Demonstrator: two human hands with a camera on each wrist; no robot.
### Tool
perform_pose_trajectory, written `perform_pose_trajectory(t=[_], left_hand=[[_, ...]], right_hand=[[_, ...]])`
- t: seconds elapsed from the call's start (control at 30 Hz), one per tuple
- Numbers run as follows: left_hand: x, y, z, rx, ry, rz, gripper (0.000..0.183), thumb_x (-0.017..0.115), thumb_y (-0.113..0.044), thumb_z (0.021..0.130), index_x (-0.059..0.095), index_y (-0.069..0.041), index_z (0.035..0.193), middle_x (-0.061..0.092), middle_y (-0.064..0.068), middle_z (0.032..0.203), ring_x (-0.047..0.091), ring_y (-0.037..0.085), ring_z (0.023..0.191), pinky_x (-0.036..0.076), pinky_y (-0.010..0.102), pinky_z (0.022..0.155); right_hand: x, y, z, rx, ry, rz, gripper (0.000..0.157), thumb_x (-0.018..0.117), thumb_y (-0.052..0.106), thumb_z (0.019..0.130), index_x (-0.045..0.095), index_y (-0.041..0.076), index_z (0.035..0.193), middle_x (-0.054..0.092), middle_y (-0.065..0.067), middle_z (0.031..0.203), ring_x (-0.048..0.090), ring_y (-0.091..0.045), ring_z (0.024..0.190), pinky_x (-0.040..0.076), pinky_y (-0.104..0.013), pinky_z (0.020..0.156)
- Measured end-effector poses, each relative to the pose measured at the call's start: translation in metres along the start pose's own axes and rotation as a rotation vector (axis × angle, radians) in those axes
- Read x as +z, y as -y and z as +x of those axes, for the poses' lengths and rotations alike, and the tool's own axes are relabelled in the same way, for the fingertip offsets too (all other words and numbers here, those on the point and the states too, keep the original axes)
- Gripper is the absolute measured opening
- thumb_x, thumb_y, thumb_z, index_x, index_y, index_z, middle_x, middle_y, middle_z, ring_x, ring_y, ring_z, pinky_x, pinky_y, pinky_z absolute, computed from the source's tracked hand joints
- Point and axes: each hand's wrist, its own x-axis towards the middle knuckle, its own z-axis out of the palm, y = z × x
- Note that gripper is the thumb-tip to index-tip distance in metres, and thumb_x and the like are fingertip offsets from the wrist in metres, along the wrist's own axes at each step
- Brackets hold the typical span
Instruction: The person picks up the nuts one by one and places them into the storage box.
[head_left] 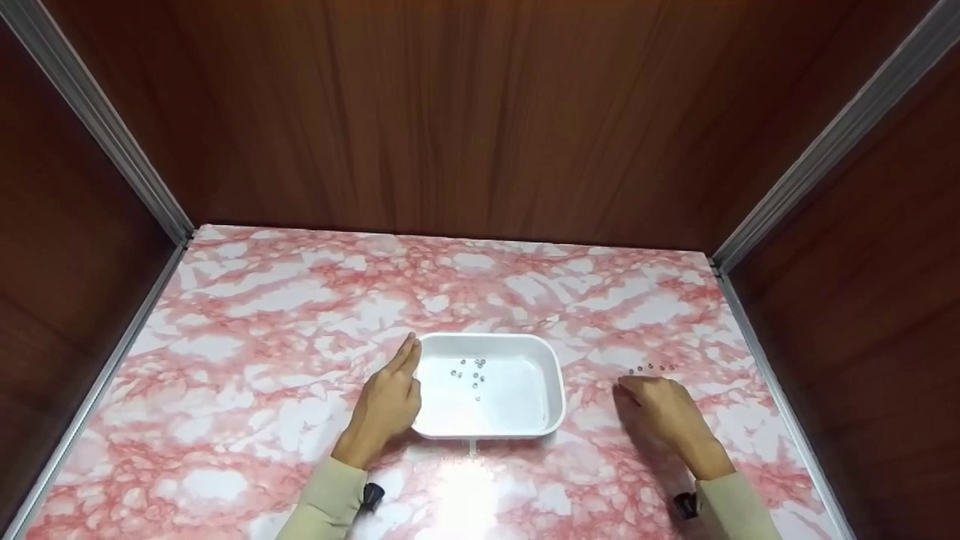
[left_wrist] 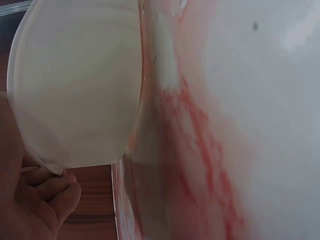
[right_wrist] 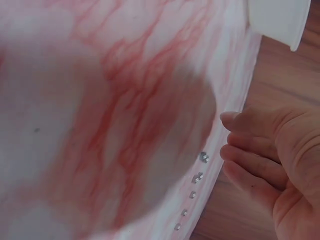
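Note:
A white rectangular tray (head_left: 517,409) stands on the table, with several small metal nuts (head_left: 475,375) scattered on its floor, mostly left of the middle. My left hand (head_left: 388,401) holds the tray's left side; in the left wrist view its fingers (left_wrist: 65,195) bend at the rim near one corner. To the right of the tray, my right hand (head_left: 664,409) hovers low over the table. Just beyond it lies a row of several loose metal nuts (head_left: 650,366). In the right wrist view the thumb and bent fingers stand apart, with nothing visible between them.
The tabletop (head_left: 262,360) has a red and white marbled pattern. Dark wood-grain panels (head_left: 450,127) enclose it at the back and both sides, with metal strips (head_left: 832,142) at the corners. A bright glare (head_left: 465,495) lies in front of the tray.

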Motion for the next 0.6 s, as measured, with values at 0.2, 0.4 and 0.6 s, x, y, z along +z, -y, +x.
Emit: perform_pose_trajectory(t=[0.2, 0.4, 0.6], left_hand=[[0.0, 0.0, 0.001, 0.013, -0.015, 0.003, 0.056, 0.056, -0.004, 0.097, 0.049, 0.007, 0.152, 0.047, 0.019, 0.163, 0.066, 0.023, 0.077, 0.054, 0.033, 0.066], [0.0, 0.0, 0.001, 0.005, -0.013, -0.01, 0.056, 0.057, -0.004, 0.098, 0.048, 0.007, 0.152, 0.046, 0.019, 0.164, 0.065, 0.024, 0.077, 0.053, 0.031, 0.065], [-0.002, 0.0, 0.0, -0.019, 0.03, -0.034, 0.057, 0.055, -0.004, 0.1, 0.045, 0.006, 0.155, 0.042, 0.019, 0.166, 0.052, 0.021, 0.057, 0.047, 0.027, 0.053]], right_hand=[[0.0, -0.007, -0.001, 0.035, 0.038, -0.022, 0.02, 0.073, 0.003, 0.092, 0.067, 0.015, 0.078, 0.067, 0.004, 0.07, 0.065, -0.018, 0.066, 0.052, -0.038, 0.062], [0.004, -0.013, 0.002, 0.019, 0.027, -0.038, 0.019, 0.075, 0.001, 0.09, 0.07, 0.015, 0.077, 0.074, 0.0, 0.075, 0.072, -0.023, 0.069, 0.057, -0.042, 0.063], [0.006, -0.014, 0.004, 0.025, 0.04, -0.044, 0.021, 0.076, 0.0, 0.086, 0.071, 0.017, 0.075, 0.07, 0.004, 0.07, 0.064, -0.016, 0.065, 0.053, -0.039, 0.061]])
